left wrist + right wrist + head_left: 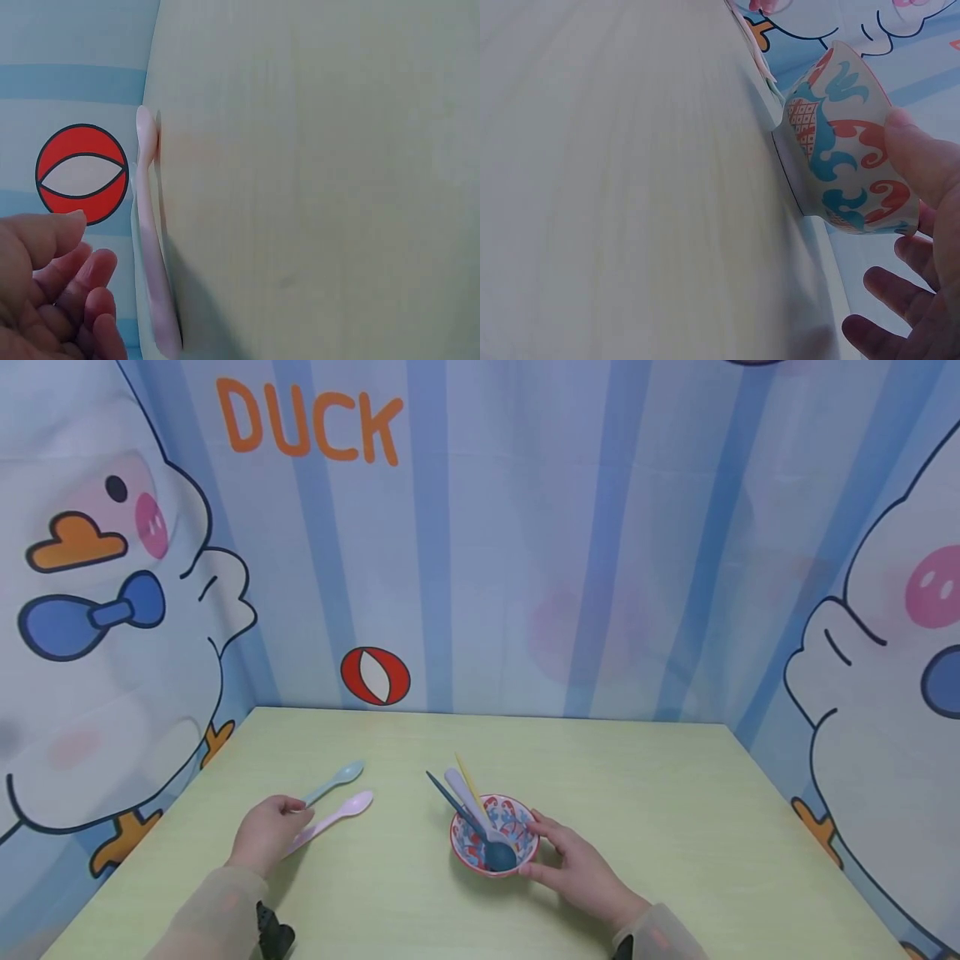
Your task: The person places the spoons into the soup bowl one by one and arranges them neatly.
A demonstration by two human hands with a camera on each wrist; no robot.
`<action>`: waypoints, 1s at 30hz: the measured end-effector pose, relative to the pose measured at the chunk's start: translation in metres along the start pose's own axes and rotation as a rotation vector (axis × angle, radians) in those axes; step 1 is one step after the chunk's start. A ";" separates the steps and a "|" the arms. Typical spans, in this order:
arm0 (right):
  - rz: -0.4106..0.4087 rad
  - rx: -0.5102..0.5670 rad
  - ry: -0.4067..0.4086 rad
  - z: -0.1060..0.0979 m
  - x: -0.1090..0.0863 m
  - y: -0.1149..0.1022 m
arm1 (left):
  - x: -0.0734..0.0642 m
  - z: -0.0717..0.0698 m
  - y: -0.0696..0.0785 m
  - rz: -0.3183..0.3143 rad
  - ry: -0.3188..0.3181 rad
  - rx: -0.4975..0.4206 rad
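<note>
Your right hand [577,867] grips the rim of the round, red-and-blue patterned, seemingly ceramic bowl [513,817]. Left of it lie a pale-blue plastic spoon [339,778] and pink plastic spoon [337,815], presumably light, stiff, slick; pinch mid-handle. Your left hand [266,837] curves its fingers loosely, grasping nothing visible.

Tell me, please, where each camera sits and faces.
Head: on the head, facing forward and down at the table; left hand, right hand and sleeves show.
Left wrist: on that wrist, facing the pink spoon; left hand at lower left.
Right wrist: on that wrist, facing the bowl; right hand at right.
Head and right wrist share the bowl.
</note>
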State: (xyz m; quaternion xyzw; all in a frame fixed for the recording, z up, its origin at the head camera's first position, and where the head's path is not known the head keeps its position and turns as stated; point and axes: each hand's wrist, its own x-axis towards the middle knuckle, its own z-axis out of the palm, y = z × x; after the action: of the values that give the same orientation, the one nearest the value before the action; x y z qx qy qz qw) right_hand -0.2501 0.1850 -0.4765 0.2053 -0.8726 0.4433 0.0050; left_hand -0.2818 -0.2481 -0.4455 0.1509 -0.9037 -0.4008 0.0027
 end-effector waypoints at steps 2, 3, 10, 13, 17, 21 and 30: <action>-0.002 0.000 0.001 0.000 0.000 0.000 | 0.000 -0.002 -0.002 0.005 -0.015 0.019; -0.001 0.002 0.000 0.000 0.000 0.000 | 0.000 -0.003 -0.003 0.003 -0.024 0.029; -0.003 0.010 -0.007 0.000 0.000 -0.002 | -0.003 -0.010 -0.007 -0.012 -0.094 0.090; -0.005 0.011 -0.010 -0.001 0.000 -0.002 | -0.004 -0.011 -0.009 -0.009 -0.115 0.105; -0.002 0.018 -0.016 -0.001 0.000 -0.002 | -0.004 -0.010 -0.011 -0.017 -0.123 0.121; 0.003 0.018 -0.022 -0.001 0.000 -0.002 | -0.004 -0.009 -0.013 -0.011 -0.134 0.132; 0.002 0.014 -0.018 -0.001 0.000 -0.003 | -0.003 -0.009 -0.015 0.021 -0.139 0.136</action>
State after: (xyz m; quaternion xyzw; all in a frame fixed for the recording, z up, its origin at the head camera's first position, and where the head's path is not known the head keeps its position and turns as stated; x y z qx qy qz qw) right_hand -0.2493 0.1847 -0.4738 0.2082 -0.8698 0.4473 -0.0046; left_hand -0.2733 -0.2637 -0.4498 0.1133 -0.9283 -0.3479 -0.0659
